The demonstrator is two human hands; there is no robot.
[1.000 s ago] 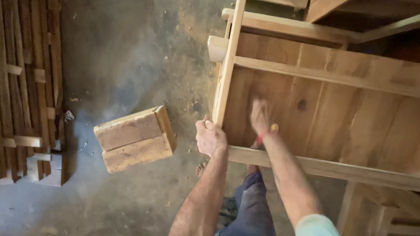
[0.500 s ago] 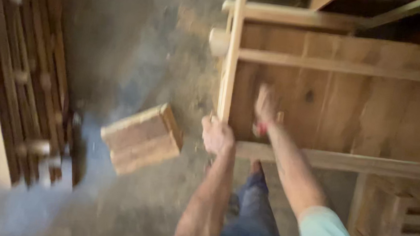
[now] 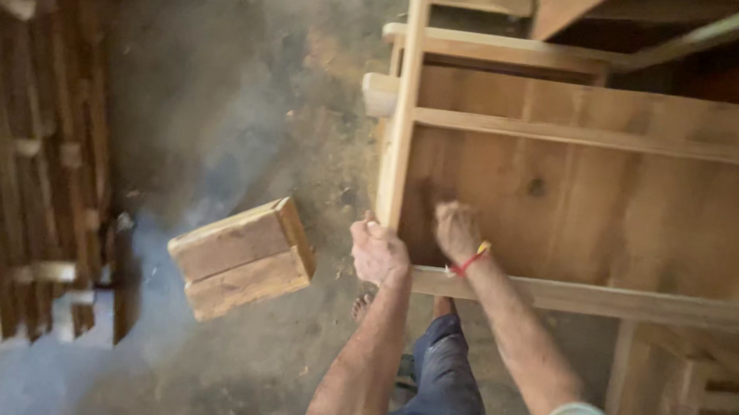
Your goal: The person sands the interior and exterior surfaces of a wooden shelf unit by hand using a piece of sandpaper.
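A large unfinished wooden furniture piece stands in front of me, with a flat back panel (image 3: 612,216) framed by rails. My left hand (image 3: 377,251) is closed around the lower end of its upright left rail (image 3: 404,106), at the corner. My right hand (image 3: 456,229), with a red and yellow band at the wrist, has its fingers curled and pressed against the panel just above the lower rail (image 3: 606,300). Whatever may be under its fingers is hidden.
A block of two stacked wooden pieces (image 3: 240,257) lies on the dusty concrete floor to the left. Slatted wooden frames (image 3: 35,149) lean along the far left. More wooden furniture (image 3: 704,387) sits at the bottom right. My jeans-clad leg (image 3: 444,377) is below.
My right hand has slid down the panel toward the lower rail. My left hand has stayed on the rail's corner. The view shifted slightly.
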